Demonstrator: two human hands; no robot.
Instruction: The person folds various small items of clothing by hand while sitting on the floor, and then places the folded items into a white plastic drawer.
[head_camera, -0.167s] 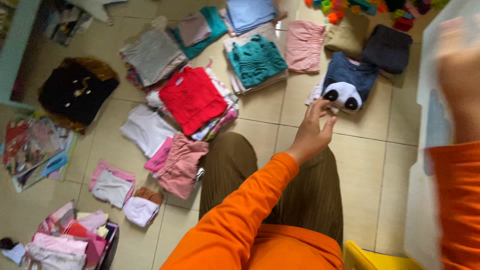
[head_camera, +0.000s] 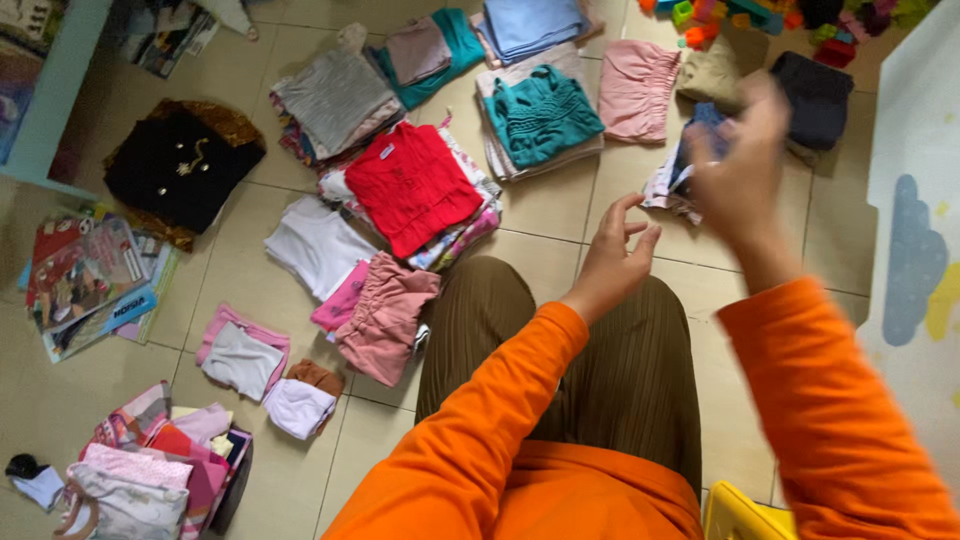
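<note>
Above the tiled floor (head_camera: 560, 215), the blurred right hand (head_camera: 742, 165) hides a dark garment (head_camera: 690, 160), grip unclear; the left hand (head_camera: 610, 262) hangs open, empty.

Beige tiled floor (head_camera: 560, 210) — pale blue shelf unit (head_camera: 60, 90) at left.

Bare tile floor (head_camera: 560, 205) lies open between red top (head_camera: 412, 185) and folded clothes (head_camera: 672, 180).

The one camera sits on my head and looks steeply down over my orange sleeves and lap at the tiled floor (head_camera: 560, 215). It faces forward and down, close to my raised hands mid-frame, while the folded clothes spread further off across the upper and left frame. No second view overlaps it.
</note>
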